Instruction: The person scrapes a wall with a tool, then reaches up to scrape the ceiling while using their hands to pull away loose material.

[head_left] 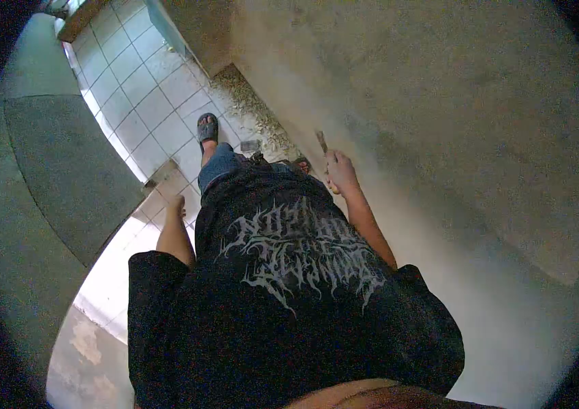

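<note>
My right hand (340, 170) is closed around the handle of a narrow flat-bladed scraper (321, 140), held in front of the bare wall. Its metal blade points up and away from me, and a yellowish handle end shows below the fingers. On the other side of my body, my left hand (177, 206) hangs low over the floor near a brownish ledge. Its fingers look curled in; whatever they hold, if anything, is hidden. Loose chips and rubble (262, 126) lie along the foot of the wall, beside a small grey block (250, 145).
A rough plaster wall (439, 102) rises along my right side. White floor tiles (146, 95) run ahead under my sandal (207, 127). A grey-green curved surface (71, 163) stands at the left, and a pale panel edge (170, 31) juts out ahead.
</note>
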The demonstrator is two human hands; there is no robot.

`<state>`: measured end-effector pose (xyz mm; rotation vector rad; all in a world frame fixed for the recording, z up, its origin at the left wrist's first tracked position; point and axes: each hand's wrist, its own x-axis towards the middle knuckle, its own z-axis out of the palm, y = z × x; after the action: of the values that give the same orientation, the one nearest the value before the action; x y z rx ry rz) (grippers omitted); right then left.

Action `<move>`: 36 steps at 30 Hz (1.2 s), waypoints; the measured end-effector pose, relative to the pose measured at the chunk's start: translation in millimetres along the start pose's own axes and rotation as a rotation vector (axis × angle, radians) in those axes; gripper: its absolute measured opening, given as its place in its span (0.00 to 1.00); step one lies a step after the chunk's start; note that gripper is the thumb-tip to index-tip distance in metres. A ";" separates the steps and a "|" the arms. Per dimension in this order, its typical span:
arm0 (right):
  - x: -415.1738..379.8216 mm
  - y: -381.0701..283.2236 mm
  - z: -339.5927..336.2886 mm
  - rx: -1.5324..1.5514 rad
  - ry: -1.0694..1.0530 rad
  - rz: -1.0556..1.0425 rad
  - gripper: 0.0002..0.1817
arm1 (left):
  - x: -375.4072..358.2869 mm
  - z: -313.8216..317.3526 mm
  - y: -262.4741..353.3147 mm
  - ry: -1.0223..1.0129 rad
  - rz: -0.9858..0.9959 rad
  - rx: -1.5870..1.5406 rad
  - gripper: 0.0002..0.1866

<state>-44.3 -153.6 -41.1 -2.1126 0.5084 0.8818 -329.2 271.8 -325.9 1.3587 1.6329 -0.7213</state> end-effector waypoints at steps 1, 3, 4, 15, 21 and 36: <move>0.3 -1.9 1.6 0.007 0.001 -0.003 0.13 | 51.8 19.5 -25.1 -0.030 -0.014 -0.083 0.13; 2.9 -8.2 5.8 0.152 -0.046 -0.047 0.13 | 66.9 30.8 -13.8 -0.079 0.356 0.123 0.12; -0.1 -16.6 6.6 0.148 -0.050 -0.048 0.13 | 34.6 23.8 21.8 0.138 0.813 0.642 0.12; -25.8 -57.0 -26.9 0.115 0.007 -0.599 0.20 | -374.8 100.1 317.1 -0.413 1.321 -0.186 0.22; -39.2 -81.2 -20.6 0.276 0.065 -0.705 0.24 | -451.2 130.8 296.1 -0.576 1.261 0.019 0.28; -39.5 -115.3 -1.9 -0.065 0.263 -0.806 0.22 | -444.4 143.8 298.2 -0.551 1.365 -0.002 0.23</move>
<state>-1.1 -81.2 47.0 -2.2158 -0.2582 0.1605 7.8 13.5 30.2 1.6678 0.0847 -0.1829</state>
